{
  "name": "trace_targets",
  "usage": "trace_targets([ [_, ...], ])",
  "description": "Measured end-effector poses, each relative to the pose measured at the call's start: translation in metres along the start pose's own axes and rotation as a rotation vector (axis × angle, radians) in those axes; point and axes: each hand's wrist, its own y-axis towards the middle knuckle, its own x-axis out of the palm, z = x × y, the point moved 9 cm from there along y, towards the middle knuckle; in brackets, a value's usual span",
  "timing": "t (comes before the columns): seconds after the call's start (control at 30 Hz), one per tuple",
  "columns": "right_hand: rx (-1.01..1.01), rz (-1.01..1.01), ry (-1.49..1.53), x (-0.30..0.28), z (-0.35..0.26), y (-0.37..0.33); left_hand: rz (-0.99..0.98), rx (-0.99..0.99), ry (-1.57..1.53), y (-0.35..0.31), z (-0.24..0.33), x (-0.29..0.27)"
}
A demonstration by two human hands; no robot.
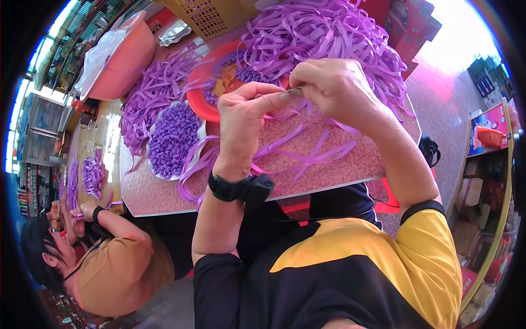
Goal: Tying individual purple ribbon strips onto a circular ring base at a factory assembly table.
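Note:
Over the pink speckled table [329, 170], my left hand [245, 118] and my right hand [335, 88] meet fingertip to fingertip. Both are closed in a pinch on a thin purple ribbon [286, 115], whose end is mostly hidden; a small dark bit shows between the fingertips. Loose ribbon strands [307, 153] lie below and left of my hands. Just beyond my left hand stands a red basin [195, 101] with purple beads along its inside. Purple barrel-shaped beads [172, 140] fill a white dish left of it. A big heap of purple ribbons [323, 33] rises behind my right hand.
Another ribbon heap [159, 82] lies at the back left, beside a tilted pink tub [123, 60] with a white bag. A yellow basket [205, 19] stands behind. At left a co-worker [112, 263] handles purple ribbon. Shelves [471, 219] stand at right.

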Motion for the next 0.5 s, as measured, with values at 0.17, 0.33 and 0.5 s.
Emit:
trace_targets([
  [0.17,0.032,0.012,0.064,-0.006,0.004,0.002,-0.025,0.044,-0.028,0.000,0.006,0.001],
  [0.33,0.077,-0.040,0.099,0.001,0.009,0.000,-0.053,0.066,0.060,-0.002,0.009,-0.002],
  [0.5,0.160,-0.140,0.154,-0.013,0.008,-0.004,-0.057,0.123,0.225,-0.018,0.019,-0.004],
])
